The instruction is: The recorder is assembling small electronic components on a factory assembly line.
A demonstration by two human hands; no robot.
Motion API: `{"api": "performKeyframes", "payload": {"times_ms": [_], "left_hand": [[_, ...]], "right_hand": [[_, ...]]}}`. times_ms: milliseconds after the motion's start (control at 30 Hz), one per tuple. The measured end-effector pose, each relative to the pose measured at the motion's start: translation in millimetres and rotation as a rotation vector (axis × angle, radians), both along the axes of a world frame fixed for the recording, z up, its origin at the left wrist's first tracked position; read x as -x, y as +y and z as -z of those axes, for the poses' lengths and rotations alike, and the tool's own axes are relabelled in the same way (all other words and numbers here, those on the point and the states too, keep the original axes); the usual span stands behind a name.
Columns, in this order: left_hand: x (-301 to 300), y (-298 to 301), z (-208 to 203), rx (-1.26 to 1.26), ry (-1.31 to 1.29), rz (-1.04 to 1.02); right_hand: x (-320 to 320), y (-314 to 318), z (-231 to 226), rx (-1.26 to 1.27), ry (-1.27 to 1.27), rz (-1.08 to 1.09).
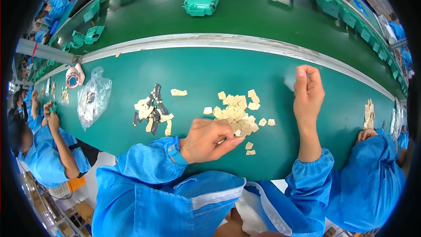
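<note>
Head view: at the left end of the green surface (254, 70), a co-worker (50, 158) in blue has both hands raised by the near edge. A roll (72, 71) stands near the far edge, and just right of it lies a clear plastic bag (94, 101). Next come black pieces (156, 93) heaped with cream strips (168, 128), and a lone cream strip (179, 92) lies nearby, closer to the far edge. Your left hand (206, 139) reaches in from the near edge, at the near side of the small cream pieces (234, 109), which lie loosely heaped around the surface's middle with strays about them. Its grip is nearly closed, thumb and forefinger tips close together; whether a piece sits between them, you cannot tell. Your right hand (309, 93) is raised to the right of that heap, well apart, fingers curled toward the thumb; what its grip has, if anything, cannot be told. Toward the right end, another cream heap (369, 114) lies beside a second co-worker's hand (366, 134).
</note>
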State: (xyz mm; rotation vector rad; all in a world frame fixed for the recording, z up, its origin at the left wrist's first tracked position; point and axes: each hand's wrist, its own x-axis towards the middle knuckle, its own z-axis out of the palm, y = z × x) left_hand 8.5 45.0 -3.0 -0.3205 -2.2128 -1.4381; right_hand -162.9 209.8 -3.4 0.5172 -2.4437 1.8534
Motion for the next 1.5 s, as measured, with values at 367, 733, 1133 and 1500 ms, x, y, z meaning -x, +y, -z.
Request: {"api": "performKeyframes", "payload": {"times_ms": [367,733,1133,1500], "left_hand": [[-11.6,-0.7,13.2,-0.068,-0.067,-0.095],[-7.5,-1.1,15.5,0.02,-0.03,-0.037],[-1.3,-1.5,0.1,0.126,-0.162,0.026],[1.4,1.3,3.0,0.063,-0.116,-0.027]], "right_hand": [[-8.3,-3.1,-16.5,0.038,0.201,-0.012],[-41.2,29.7,-40.7,0.438,0.786,-0.199],[-52.7,-7.8,-21.7,0.062,0.64,-0.613],[-55.7,-18.0,-2.9,-0.014,0.538,-0.755]]}}
